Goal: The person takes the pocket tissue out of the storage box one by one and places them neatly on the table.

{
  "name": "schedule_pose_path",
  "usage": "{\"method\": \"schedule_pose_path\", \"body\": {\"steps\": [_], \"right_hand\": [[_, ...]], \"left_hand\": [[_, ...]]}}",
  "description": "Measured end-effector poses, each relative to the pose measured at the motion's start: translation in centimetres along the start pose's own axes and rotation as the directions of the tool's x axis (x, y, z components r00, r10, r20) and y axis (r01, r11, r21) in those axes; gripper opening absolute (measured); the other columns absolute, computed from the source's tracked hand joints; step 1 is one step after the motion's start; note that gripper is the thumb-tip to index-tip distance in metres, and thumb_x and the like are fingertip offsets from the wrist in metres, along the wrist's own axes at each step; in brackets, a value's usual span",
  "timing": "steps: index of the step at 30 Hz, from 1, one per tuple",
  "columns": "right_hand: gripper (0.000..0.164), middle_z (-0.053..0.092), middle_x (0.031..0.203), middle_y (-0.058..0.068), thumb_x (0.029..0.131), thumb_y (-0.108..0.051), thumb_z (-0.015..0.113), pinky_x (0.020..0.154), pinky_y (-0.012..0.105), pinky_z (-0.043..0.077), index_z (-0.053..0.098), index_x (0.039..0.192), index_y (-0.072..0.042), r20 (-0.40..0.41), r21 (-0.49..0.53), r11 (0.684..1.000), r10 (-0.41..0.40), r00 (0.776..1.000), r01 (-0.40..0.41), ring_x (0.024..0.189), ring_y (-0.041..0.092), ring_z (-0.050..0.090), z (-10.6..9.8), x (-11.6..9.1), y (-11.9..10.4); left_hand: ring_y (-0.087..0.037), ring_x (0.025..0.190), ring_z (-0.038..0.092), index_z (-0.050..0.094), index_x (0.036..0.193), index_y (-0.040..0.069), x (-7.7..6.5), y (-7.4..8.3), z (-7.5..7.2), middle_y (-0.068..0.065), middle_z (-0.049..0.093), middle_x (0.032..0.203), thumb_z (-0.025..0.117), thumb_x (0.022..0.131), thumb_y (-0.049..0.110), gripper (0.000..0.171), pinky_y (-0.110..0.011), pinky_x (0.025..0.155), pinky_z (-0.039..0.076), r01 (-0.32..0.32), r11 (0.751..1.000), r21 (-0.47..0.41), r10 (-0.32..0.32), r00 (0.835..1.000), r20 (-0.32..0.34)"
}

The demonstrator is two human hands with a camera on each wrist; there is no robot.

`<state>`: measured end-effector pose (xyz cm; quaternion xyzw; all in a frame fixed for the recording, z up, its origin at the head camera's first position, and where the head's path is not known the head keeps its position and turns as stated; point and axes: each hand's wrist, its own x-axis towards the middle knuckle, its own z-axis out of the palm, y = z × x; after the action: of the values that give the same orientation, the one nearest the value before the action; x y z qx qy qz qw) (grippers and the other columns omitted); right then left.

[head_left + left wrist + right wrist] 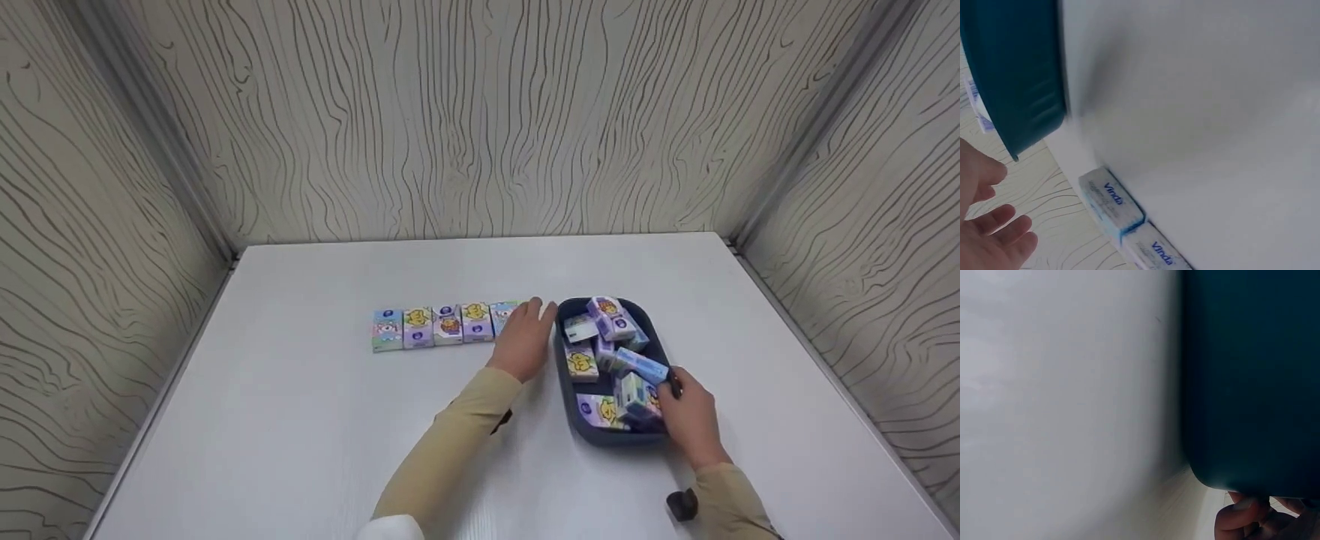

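Here, tray (619,438), rim (657,334) in right grip (691,416)

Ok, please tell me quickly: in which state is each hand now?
Left hand: open, holding nothing.
Right hand: closed, holding the dark blue bin at its side.

Left arm: one long, khaki-tan cloth sleeve (450,435), matte, plain, lightly creased, ending at the wrist; one small black wrist fitting (503,421), partly hidden beneath the cuff; one smooth white rounded piece (391,528) at the lower edge of view, material unclear. Left hand (523,341): bare, slender fingers. Right arm: one matching khaki-tan cloth sleeve (729,495); one small black block-shaped wrist fitting (682,505), corners rounded. Right hand (691,416): bare.
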<state>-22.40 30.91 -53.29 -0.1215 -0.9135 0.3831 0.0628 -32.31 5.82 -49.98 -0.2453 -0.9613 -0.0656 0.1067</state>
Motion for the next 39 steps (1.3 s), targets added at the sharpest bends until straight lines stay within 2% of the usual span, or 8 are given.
{"method": "schedule_pose_path", "body": {"steps": [5, 10, 16, 20, 27, 32, 35, 39], "right_hand": [[0.047, 0.045, 0.133, 0.034, 0.096, -0.014, 0.042, 0.104, 0.054, 0.033, 0.041, 0.138, 0.007, 0.02, 0.01, 1.0, 0.019, 1.0, -0.019, 0.12, 0.043, 0.046, 0.0, 0.0, -0.1], [0.051, 0.041, 0.137, 0.034, 0.097, -0.015, 0.041, 0.106, 0.054, 0.031, 0.035, 0.141, 0.008, 0.041, 0.022, 0.999, 0.04, 0.998, -0.041, 0.125, 0.044, 0.041, 0.2, -0.1, 0.0], [0.048, 0.044, 0.135, 0.033, 0.097, -0.015, 0.04, 0.104, 0.054, 0.034, 0.037, 0.14, 0.007, 0.037, 0.044, 0.998, 0.039, 0.999, -0.041, 0.123, 0.043, 0.044, 0.7, -0.5, 0.0], [0.049, 0.044, 0.135, 0.033, 0.098, -0.016, 0.04, 0.105, 0.054, 0.033, 0.036, 0.141, 0.007, 0.054, 0.057, 0.997, 0.054, 0.997, -0.057, 0.121, 0.041, 0.046, 0.8, -0.5, -0.2], [0.051, 0.042, 0.137, 0.032, 0.098, -0.017, 0.041, 0.105, 0.054, 0.033, 0.033, 0.143, 0.006, 0.066, 0.051, 0.996, 0.066, 0.996, -0.069, 0.12, 0.039, 0.046, 0.3, -0.3, -0.2], [0.049, 0.044, 0.135, 0.032, 0.098, -0.017, 0.041, 0.104, 0.055, 0.033, 0.036, 0.142, 0.005, 0.057, 0.037, 0.997, 0.061, 0.996, -0.064, 0.118, 0.039, 0.047, 0.1, -0.2, -0.2], [0.05, 0.043, 0.135, 0.032, 0.098, -0.017, 0.041, 0.105, 0.055, 0.032, 0.035, 0.142, 0.005, 0.057, 0.033, 0.997, 0.064, 0.996, -0.066, 0.119, 0.039, 0.046, 0.0, -0.2, -0.2], [0.048, 0.046, 0.133, 0.032, 0.098, -0.016, 0.041, 0.103, 0.055, 0.034, 0.037, 0.141, 0.005, 0.044, 0.033, 0.998, 0.054, 0.998, -0.056, 0.116, 0.039, 0.048, 0.0, -0.2, -0.1]], "left_hand": [[-0.025, 0.135, 0.035, 0.037, 0.147, 0.014, 0.6, 2.2, -1.4, -0.011, 0.036, 0.145, 0.051, 0.099, 0.025, 0.051, -0.034, 0.112, 0.026, -0.037, 0.999, -0.03, 0.038, 0.999, 0.033], [-0.024, 0.137, 0.031, 0.036, 0.147, 0.015, 1.4, 4.2, -2.2, -0.01, 0.034, 0.148, 0.052, 0.099, 0.025, 0.051, -0.033, 0.112, 0.024, -0.099, 0.994, -0.035, 0.1, 0.994, 0.048], [-0.023, 0.142, 0.021, 0.04, 0.144, 0.016, 2.1, 5.5, -2.1, -0.006, 0.023, 0.156, 0.053, 0.098, 0.018, 0.048, -0.034, 0.112, 0.026, -0.21, 0.977, 0.023, 0.209, 0.976, 0.054], [-0.021, 0.144, 0.015, 0.038, 0.146, 0.019, 2.3, 5.8, -1.5, -0.001, 0.019, 0.157, 0.058, 0.096, 0.023, 0.054, -0.036, 0.113, 0.023, -0.256, 0.965, 0.059, 0.251, 0.964, 0.085], [-0.017, 0.142, 0.022, 0.036, 0.148, 0.025, 2.2, 6.6, -0.2, 0.002, 0.032, 0.152, 0.056, 0.096, 0.021, 0.055, -0.039, 0.112, 0.025, -0.203, 0.978, 0.049, 0.193, 0.968, 0.162], [-0.021, 0.141, 0.024, 0.032, 0.149, 0.031, 2.2, 7.3, 0.0, -0.005, 0.029, 0.153, 0.048, 0.1, 0.02, 0.053, -0.038, 0.112, 0.026, -0.171, 0.983, 0.063, 0.156, 0.969, 0.19], [-0.022, 0.141, 0.024, 0.035, 0.149, 0.03, 2.2, 7.5, -0.1, -0.008, 0.026, 0.154, 0.048, 0.1, 0.019, 0.051, -0.036, 0.109, 0.031, -0.162, 0.986, 0.048, 0.149, 0.969, 0.197], [-0.02, 0.14, 0.025, 0.047, 0.141, 0.023, 2.3, 7.7, -0.1, -0.006, 0.026, 0.154, 0.055, 0.096, 0.017, 0.046, -0.033, 0.106, 0.036, -0.191, 0.981, 0.009, 0.187, 0.968, 0.169]]}}
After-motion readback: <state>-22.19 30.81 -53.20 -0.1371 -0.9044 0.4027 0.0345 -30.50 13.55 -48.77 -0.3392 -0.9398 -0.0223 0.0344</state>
